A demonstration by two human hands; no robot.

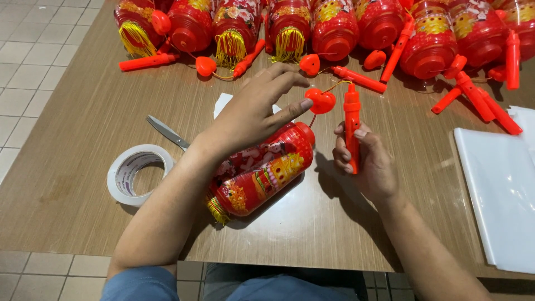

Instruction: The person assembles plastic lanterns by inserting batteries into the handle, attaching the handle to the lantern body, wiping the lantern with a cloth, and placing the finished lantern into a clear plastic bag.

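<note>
Hands at work over a brown table (83, 117): the right hand (370, 161) has its fingers curled tight around an orange-red plastic handle stick (351, 125), held upright so that the thin cord leaving its top end runs clear to a small red heart-shaped charm (321, 101). The left hand (253, 108) reaches across, fingers spread apart, with the thumb tip pressed against the charm's near side; whether a fingertip closes on the charm's far side cannot be told from this angle. Under the left palm and wrist a red printed lantern (262, 173) lies on its side, its cap end close beneath the thumb and its yellow tassel (215, 207) at the end toward the person (the forearm crosses over it and hides part of its body).

Beyond the fingertips, a row of finished lanterns (334, 25) with loose sticks and charms crowds the far edge of the table, near enough that their cords and handles lie just past the left fingers. Behind the left wrist sit a pair of scissors (167, 132) and a roll of clear tape (136, 174). Well outside the right hand, a stack of clear plastic sheets (501, 189) covers the table's corner.
</note>
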